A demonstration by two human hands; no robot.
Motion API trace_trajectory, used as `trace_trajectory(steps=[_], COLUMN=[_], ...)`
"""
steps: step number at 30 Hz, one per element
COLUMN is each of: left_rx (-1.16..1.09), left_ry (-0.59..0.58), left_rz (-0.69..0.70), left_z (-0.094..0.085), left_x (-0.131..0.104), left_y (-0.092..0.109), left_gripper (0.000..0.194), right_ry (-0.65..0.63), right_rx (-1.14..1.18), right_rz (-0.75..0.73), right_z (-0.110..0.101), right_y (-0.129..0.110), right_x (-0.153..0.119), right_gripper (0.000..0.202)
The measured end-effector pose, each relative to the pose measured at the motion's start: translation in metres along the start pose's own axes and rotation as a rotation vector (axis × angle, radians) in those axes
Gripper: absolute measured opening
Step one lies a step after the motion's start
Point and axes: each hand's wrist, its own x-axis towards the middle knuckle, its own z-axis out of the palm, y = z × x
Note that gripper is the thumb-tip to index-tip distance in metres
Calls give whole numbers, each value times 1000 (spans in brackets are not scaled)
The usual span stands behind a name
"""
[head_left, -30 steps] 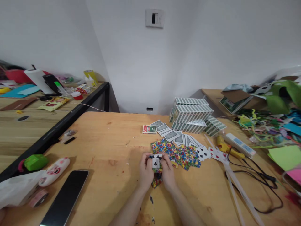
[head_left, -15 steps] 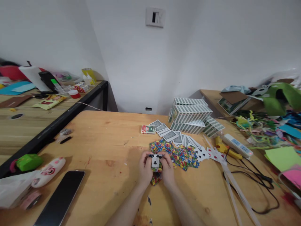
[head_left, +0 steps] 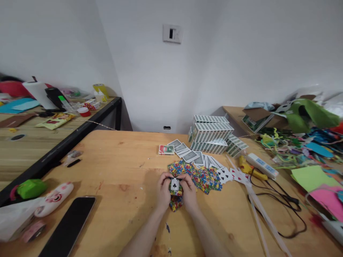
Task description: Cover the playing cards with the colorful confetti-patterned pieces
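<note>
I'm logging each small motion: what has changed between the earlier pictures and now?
The held card shows less of its white face between the left hand and right hand; the view tilted slightly up. Both hands kept hold. The striped boxes and phone stayed put.

The head camera looks forward and down across the table point(head_left: 118, 203).

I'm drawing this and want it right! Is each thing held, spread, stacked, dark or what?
Club card, held, face showing
Left hand, closed on it
Right hand, closed on it
Colourful cards, spread, overlapping
Grey-backed cards, spread face down
Red-marked card, face up
Striped boxes, stacked
Phone, screen dark
Yellow tool, lying down
Power strip, cannot tell if on
</note>
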Motion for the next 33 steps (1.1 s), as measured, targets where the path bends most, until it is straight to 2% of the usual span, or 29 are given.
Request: trace_trajectory(steps=[8, 14, 16, 19, 22, 25, 33], left_rx=[-29, -71, -58, -13, 39, 92, 103], left_ry=[54, 74, 52, -42, -96, -100, 88], left_rz=[-5, -111, -113, -123, -148, -129, -120], left_z=[-2, 0, -1, -5, -8, -12, -12], left_x=[2, -2, -1, 3, 8, 8, 0], left_y=[9, 17, 16, 13, 11, 10, 7], left_gripper=[10, 21, 19, 13, 15, 19, 16], right_ry=[-43, -47, -53, -48, -25, -47, -282], right_rx=[-36, -38, -50, -51, -30, 42, 251], right_rz=[-5, -31, -46, -50, 16, 143, 306], right_z=[6, 5, 4, 2, 1, 5, 12], right_y=[-1, 1, 0, -2, -5, -6, -7], right_x=[3, -4, -4, -4, -5, -10, -17], right_gripper=[10, 7, 7, 7, 9, 13, 25])
